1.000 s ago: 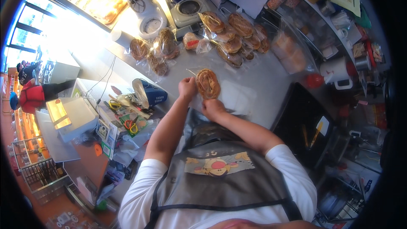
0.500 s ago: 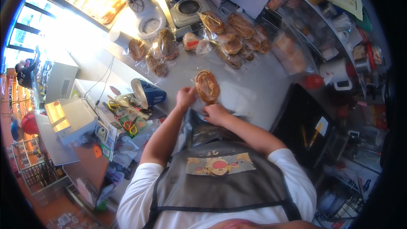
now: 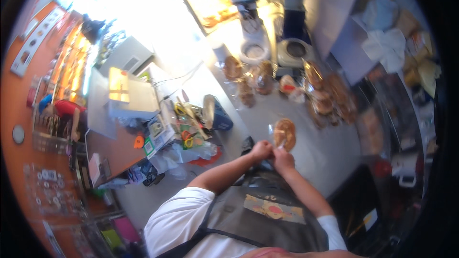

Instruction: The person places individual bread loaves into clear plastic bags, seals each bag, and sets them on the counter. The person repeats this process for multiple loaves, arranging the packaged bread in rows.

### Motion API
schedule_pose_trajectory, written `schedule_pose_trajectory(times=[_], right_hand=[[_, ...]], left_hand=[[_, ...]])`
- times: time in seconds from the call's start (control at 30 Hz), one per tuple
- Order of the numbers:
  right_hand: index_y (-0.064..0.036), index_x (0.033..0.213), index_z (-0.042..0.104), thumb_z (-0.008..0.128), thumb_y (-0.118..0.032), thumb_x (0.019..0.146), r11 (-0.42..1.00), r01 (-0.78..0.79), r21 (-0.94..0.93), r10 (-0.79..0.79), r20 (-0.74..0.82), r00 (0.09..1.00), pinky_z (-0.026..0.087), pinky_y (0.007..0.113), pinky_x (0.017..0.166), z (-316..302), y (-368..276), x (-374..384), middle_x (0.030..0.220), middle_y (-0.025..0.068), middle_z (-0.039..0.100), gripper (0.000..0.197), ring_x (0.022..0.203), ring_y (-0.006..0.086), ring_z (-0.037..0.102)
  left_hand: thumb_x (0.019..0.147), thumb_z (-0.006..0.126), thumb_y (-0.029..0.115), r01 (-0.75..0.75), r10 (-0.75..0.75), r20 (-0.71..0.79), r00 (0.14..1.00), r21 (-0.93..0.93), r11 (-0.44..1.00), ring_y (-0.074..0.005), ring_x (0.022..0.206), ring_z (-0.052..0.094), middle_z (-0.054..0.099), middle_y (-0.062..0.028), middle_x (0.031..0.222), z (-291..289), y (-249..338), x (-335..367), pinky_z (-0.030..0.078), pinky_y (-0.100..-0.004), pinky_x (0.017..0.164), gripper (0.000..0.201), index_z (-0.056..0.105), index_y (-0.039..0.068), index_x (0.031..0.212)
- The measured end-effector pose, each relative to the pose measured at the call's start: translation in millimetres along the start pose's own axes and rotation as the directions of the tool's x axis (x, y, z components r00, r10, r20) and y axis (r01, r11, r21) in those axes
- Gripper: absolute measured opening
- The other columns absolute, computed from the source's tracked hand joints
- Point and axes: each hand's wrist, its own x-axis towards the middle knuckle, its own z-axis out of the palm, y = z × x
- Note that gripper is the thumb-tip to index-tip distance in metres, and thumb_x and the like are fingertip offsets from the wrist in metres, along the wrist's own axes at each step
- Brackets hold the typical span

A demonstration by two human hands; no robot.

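An oval brown bread (image 3: 285, 131) lies on the grey worktop in front of me, with a glint of clear plastic bag (image 3: 271, 128) at its left edge. My left hand (image 3: 262, 150) and my right hand (image 3: 283, 161) meet at the bread's near end. Both are closed, fingers pinched together at the gathered end of the bag. Motion blur hides just how the fingertips grip it. Beyond the bread lie several bagged breads (image 3: 321, 99), with more bagged loaves (image 3: 262, 77) farther left.
Two stand mixers, a white one (image 3: 253, 50) and a dark blue one (image 3: 295, 50), stand at the back. To the left are a blue container (image 3: 222, 118), yellow scissors (image 3: 180, 109) and a white box (image 3: 134, 102). A black tray (image 3: 351, 196) lies at right. Another person (image 3: 67, 110) is far left.
My head has turned left, shifting the scene rightward. My hands, apart before on either side of the bread's near end, have come together there. A person in red now shows at far left.
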Motion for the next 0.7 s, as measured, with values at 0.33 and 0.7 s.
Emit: schedule_pose_trajectory(times=[0.33, 0.7], right_hand=[[-0.0099, 0.089, 0.066, 0.058, -0.02, 0.088, 0.997, 0.075, 0.019, -0.075, -0.043, 0.996, 0.053, 0.052, 0.069, -3.1, 1.2, -7.3, 0.089, 0.0154, 0.066, 0.012, 0.079, 0.0394, 0.067], [-0.0034, 0.085, 0.059, 0.06, -0.006, 0.091, 0.658, -0.114, 0.744, 0.393, -0.211, 0.895, 0.049, 0.033, 0.073, -34.5, 62.1, -33.6, 0.086, 0.0052, 0.064, 0.007, 0.078, 0.0191, 0.06]], left_hand=[[0.083, 0.069, 0.028, -0.381, 0.274, 0.266, 0.924, 0.577, 0.723, -0.0301, 0.077, 0.067, 0.069, -0.0144, 0.083, -15.2, -27.4, 33.4, 0.055, -0.0392, 0.072, 0.026, 0.07, 0.002, 0.079], [0.086, 0.067, 0.044, -0.533, 0.337, 0.44, 0.832, 0.803, 0.268, -0.0314, 0.085, 0.067, 0.071, -0.0125, 0.084, -3.0, -15.3, 24.7, 0.054, -0.0426, 0.077, 0.036, 0.073, 0.008, 0.081]])
